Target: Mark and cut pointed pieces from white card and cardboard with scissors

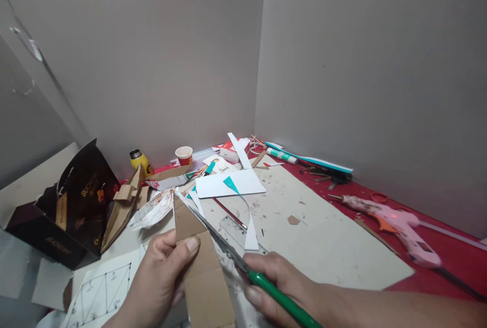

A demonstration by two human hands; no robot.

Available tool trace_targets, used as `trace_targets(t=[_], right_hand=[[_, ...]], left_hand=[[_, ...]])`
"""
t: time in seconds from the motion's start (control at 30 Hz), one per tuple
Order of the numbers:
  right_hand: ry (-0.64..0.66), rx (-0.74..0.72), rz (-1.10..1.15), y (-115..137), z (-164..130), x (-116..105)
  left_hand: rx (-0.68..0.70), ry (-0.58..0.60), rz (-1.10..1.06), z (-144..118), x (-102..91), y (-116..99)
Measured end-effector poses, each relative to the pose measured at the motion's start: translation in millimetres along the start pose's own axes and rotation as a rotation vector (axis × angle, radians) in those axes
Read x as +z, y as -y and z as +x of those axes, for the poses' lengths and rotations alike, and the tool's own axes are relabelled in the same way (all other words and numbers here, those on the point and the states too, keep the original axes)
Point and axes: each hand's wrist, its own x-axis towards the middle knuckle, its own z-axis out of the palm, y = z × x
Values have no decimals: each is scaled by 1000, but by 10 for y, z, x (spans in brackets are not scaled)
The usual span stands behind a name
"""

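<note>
Cardboard strip (203, 267): brown, creased, at 6 o'clock in my view, held above the surface (323, 236). My left hand (160, 277) pinches its left edge, thumb on top, fingers (177, 298) curled beneath.

Scissors (243, 262): green handles, blades lying shut along the strip's right edge, pointing to 11 o'clock. My right hand (281, 287) is wrapped tight round the handles.

White sheet with teal triangle (228, 184): 12 o'clock, beyond the blade tips.

Black box (72, 206): 9 o'clock, open.

Yellow bottle (140, 161) and paper cup (184, 155): 11 o'clock, by the wall.

Pink glue gun (395, 224): 3 o'clock, lying on red cloth.
</note>
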Motion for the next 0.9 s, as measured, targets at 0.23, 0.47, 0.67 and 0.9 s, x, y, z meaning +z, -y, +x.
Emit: trace_targets(t=[0.23, 0.47, 0.67, 0.9], right_hand=[[-3, 2, -66, -9, 32, -20], [-56, -20, -130, 21, -9, -35], [-64, -16, -38, -5, 3, 36], [-56, 6, 63, -37, 36, 55]], left_hand=[[-23, 36, -13, 16, -30, 25], [-77, 92, -2, 20, -26, 109], [-95, 86, -10, 15, -26, 94], [-108, 56, 11, 6, -33, 85]])
